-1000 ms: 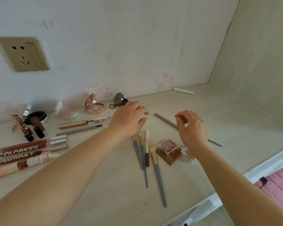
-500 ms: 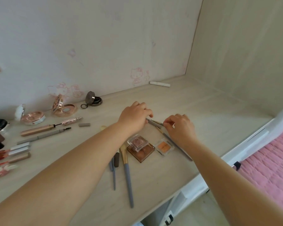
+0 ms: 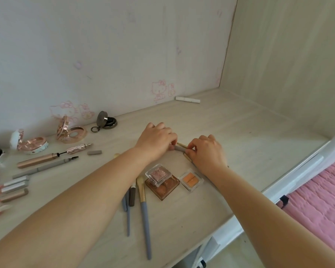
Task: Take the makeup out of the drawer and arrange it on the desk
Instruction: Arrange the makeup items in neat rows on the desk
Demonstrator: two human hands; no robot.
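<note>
Meeting over the middle of the pale wood-grain desk (image 3: 240,132): left hand (image 3: 155,140) and right hand (image 3: 207,151), fingers curled, each pinching one end of a slim grey pencil (image 3: 180,148) held between them just above the surface. Gold-tipped stick (image 3: 182,145) lying right behind the pencil, touching or nearly so.

Just in front of the hands: brown eyeshadow palette (image 3: 161,183) with a clear-lidded pink pan on top, and beside it a small orange shadow pan (image 3: 190,179), lettering on its lid too small to read. To their left, long-handled blue-grey brushes (image 3: 145,213) fanned toward the near edge, partly under the left forearm.

Farther left: gold mascara tube (image 3: 37,160) with wand pulled out, grey brow pencil (image 3: 45,168), loose grey cap (image 3: 94,152), open rose-gold compacts (image 3: 70,130), open dark round pot (image 3: 106,120), lip-gloss tubes (image 3: 14,185) at the frame's edge, print there illegible.

Faint pink cat-character drawings (image 3: 160,89) on the back wall. White stick (image 3: 187,99) alone near the back corner. Bare desktop to the right of the hands, up to the side panel and the white front edge (image 3: 290,178); pink fabric (image 3: 321,200) beyond.
</note>
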